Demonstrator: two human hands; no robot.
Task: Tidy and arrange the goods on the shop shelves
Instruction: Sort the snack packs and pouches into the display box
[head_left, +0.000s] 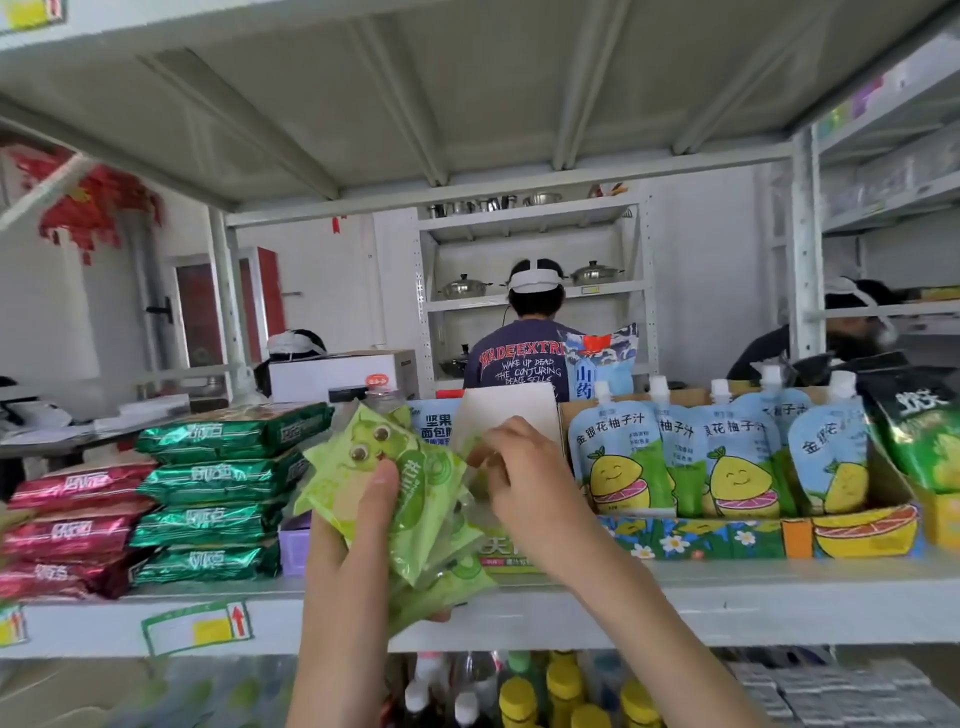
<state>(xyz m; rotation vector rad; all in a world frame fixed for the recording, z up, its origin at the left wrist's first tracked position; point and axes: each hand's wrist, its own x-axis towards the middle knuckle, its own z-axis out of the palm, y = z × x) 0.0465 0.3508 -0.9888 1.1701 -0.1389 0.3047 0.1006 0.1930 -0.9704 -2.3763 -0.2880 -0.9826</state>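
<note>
My left hand (353, 530) grips a fanned bunch of light green snack packets (384, 488) with cartoon eyes, held up in front of the white shelf (675, 603). My right hand (519, 478) reaches in from the right and pinches the right edge of the bunch. Behind my hands stands an open display box with a white flap (506, 410) and a green front (498, 551). Its inside is hidden by my hands.
Stacks of green (218, 493) and red (72, 525) wrapped packs lie on the shelf's left. A colourful box of blue drink pouches (727, 457) stands to the right, with dark green bags (924, 436) beyond. Bottles (519, 696) fill the shelf below. Other people work behind the shelf.
</note>
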